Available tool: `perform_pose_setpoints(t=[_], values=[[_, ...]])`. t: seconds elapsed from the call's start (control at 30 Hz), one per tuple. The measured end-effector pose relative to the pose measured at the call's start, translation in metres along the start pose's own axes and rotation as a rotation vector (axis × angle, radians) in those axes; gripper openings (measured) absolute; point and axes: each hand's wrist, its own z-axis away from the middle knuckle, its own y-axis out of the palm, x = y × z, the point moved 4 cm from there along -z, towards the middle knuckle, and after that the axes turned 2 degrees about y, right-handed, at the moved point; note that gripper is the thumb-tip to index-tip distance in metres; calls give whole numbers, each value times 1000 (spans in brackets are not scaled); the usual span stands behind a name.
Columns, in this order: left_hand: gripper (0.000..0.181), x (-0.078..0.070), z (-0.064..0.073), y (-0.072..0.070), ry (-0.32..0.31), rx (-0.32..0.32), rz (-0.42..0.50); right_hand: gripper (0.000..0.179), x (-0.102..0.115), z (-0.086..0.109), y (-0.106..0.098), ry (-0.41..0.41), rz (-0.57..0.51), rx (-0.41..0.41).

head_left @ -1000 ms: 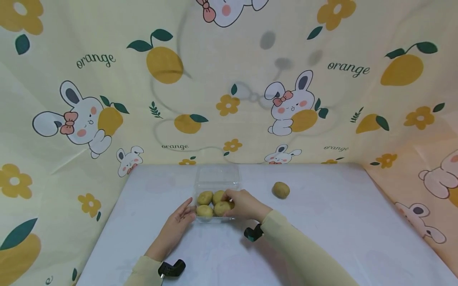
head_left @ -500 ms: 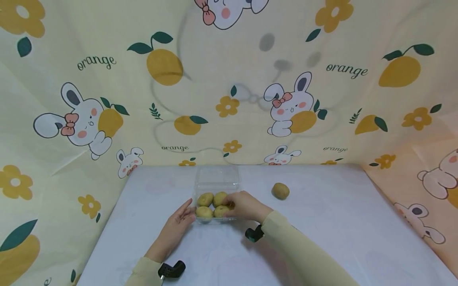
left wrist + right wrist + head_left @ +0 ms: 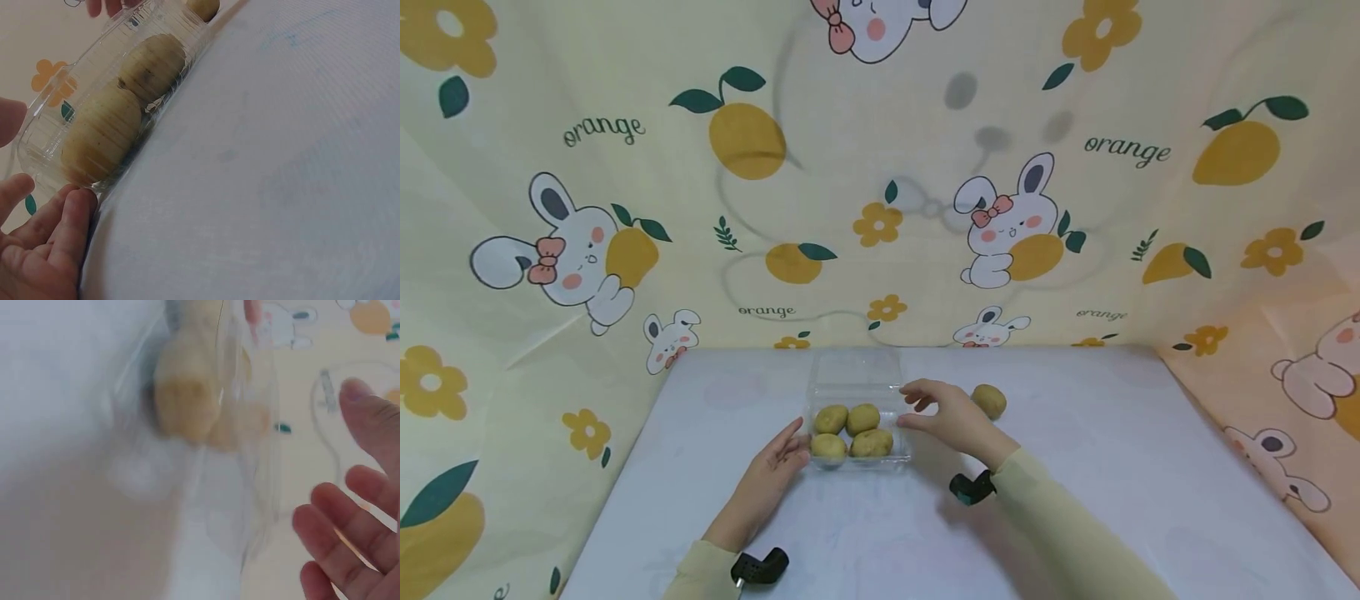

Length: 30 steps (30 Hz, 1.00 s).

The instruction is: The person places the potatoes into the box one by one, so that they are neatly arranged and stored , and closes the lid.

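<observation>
Several potatoes (image 3: 871, 443) lie in two rows in a clear plastic clamshell box (image 3: 868, 463), its lid (image 3: 857, 367) standing raised at the back. At the box's left side rests my left hand (image 3: 767, 475), fingertips touching the wall near the front corner; in the left wrist view its fingers (image 3: 78, 215) are loosely extended. My right hand (image 3: 951, 421) is just right of the box with thumb and fingers apart, holding nothing. Behind it, on the table, sits a single potato (image 3: 988, 402), partly covered by the hand. The right wrist view is blurred around the box.
A white-covered table (image 3: 1075, 450) bears everything. Behind it and along the sides hangs a yellow cloth (image 3: 835, 150) printed with rabbits and oranges. Each wrist carries a small black camera mount (image 3: 762, 567).
My right hand has let go of the front-right potato in the box and moved right, out past the box's edge. The left hand has stayed in place.
</observation>
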Motion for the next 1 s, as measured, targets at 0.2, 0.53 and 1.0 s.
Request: perform_pose_setpoints(t=[0.2,0.53,1.0], values=[[61,1,-1,0,9,9,18,62,-36,9,-20,84,-18,-122],[62,-1,-2,0,10,9,18,71,-81,22,-44,197,-20,-204],[62,0,-2,0,-7,2,-14,79,-116,27,-55,294,-61,-201]])
